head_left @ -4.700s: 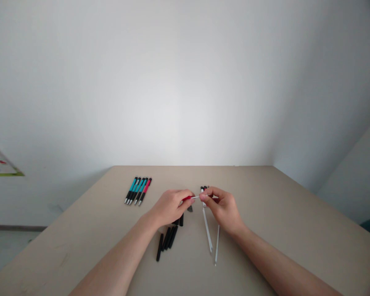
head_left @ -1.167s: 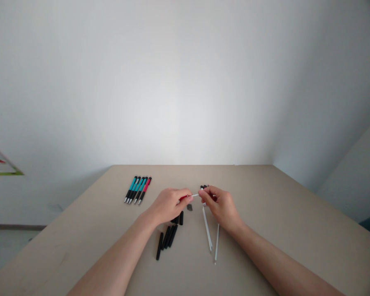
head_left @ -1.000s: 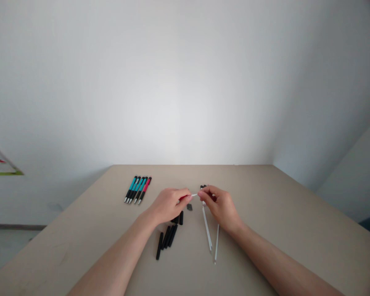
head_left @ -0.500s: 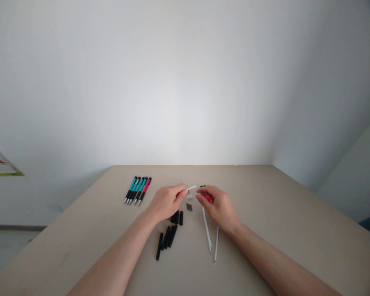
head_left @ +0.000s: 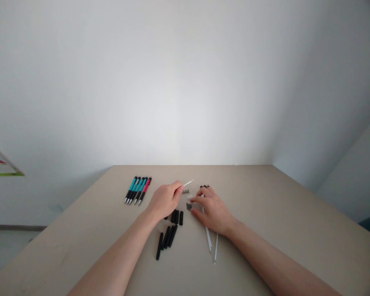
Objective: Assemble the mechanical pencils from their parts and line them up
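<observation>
My left hand (head_left: 165, 201) is closed on a thin white refill (head_left: 188, 182) whose tip points up and to the right. My right hand (head_left: 211, 210) lies low on the beige table (head_left: 265, 197). Its forefinger and thumb are apart on either side of some small dark parts (head_left: 188, 206). No red piece shows in it now. Two white refills (head_left: 210, 242) run out from under its wrist. Short black caps (head_left: 204, 187) sit just beyond its fingers. Several black grip sleeves (head_left: 169, 234) lie below my left hand.
Several finished pens (head_left: 138, 190), teal ones and one red, lie in a row at the back left of the table. Tiny pale parts (head_left: 186, 192) sit between my hands. A white wall stands behind, and a poster corner (head_left: 0, 162) shows at far left.
My hands held a red piece and the white refill together, then drew apart. The left kept the refill and lifted it. The right took the red piece, then dropped to the table.
</observation>
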Available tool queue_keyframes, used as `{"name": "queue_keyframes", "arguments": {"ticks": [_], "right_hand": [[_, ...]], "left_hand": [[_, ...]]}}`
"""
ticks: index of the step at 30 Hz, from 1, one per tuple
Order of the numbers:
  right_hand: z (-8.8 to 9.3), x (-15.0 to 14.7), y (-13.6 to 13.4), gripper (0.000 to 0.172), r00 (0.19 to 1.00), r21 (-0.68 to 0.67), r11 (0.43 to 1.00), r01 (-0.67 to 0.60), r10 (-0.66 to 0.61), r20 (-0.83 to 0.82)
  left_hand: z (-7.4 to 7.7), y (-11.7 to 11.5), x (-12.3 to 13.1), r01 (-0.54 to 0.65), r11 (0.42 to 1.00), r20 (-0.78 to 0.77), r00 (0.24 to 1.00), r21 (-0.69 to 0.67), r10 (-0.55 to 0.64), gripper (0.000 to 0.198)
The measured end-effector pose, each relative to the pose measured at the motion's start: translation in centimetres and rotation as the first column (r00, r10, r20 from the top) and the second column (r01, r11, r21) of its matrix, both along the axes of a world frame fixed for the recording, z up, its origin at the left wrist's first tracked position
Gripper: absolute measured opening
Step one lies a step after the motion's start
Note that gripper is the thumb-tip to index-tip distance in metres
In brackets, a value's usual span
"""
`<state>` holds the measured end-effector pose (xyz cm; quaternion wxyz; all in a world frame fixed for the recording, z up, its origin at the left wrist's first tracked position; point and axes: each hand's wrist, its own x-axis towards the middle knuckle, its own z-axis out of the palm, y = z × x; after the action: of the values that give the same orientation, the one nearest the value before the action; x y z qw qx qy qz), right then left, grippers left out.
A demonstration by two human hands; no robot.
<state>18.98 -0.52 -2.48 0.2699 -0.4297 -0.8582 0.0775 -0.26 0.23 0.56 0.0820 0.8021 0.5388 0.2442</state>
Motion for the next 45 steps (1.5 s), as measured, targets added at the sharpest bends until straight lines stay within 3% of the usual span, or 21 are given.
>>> {"name": "queue_keyframes", "arguments": {"ticks": [9, 14, 21, 27, 35, 38, 45], "right_hand": [[0.3, -0.2, -0.1, 0.010, 1.000, -0.011, 1.000, 0.013, -0.013, 0.004], [0.6, 0.0, 0.2, 0.005, 0.996, 0.016, 0.999, 0.037, -0.035, -0.086], [1.1, 0.4, 0.7, 0.011, 0.950, -0.074, 0.979, 0.192, -0.205, -0.236], [1.1, 0.4, 0.5, 0.020, 0.920, -0.100, 0.975, 0.198, -0.220, -0.324], [0.7, 1.1, 0.7, 0.021, 0.792, -0.161, 0.948, 0.275, -0.319, -0.521], [0.6, 1.0, 0.7, 0.021, 0.748, -0.205, 0.947, 0.249, -0.323, -0.581], [-0.3, 0.8, 1.0, 0.021, 0.760, -0.262, 0.952, 0.156, -0.285, -0.584]], "left_hand": [[-0.1, 0.0, 0.0, 0.028, 1.000, 0.000, 1.000, -0.006, -0.028, 0.032], [-0.2, 0.1, -0.2, 0.044, 0.999, 0.008, 0.999, 0.006, -0.044, 0.031], [-0.2, 0.0, -0.3, 0.056, 0.998, -0.002, 0.998, 0.000, -0.056, 0.031], [-0.2, -0.1, -0.2, 0.076, 0.997, -0.005, 0.997, -0.016, -0.076, 0.031], [-0.2, -0.3, -0.2, 0.164, 0.985, -0.020, 0.986, -0.047, -0.165, 0.031], [-0.2, -0.3, -0.1, 0.182, 0.982, -0.022, 0.983, -0.047, -0.183, 0.032], [0.0, -0.4, 0.0, 0.209, 0.977, -0.006, 0.978, -0.049, -0.210, 0.033]]}}
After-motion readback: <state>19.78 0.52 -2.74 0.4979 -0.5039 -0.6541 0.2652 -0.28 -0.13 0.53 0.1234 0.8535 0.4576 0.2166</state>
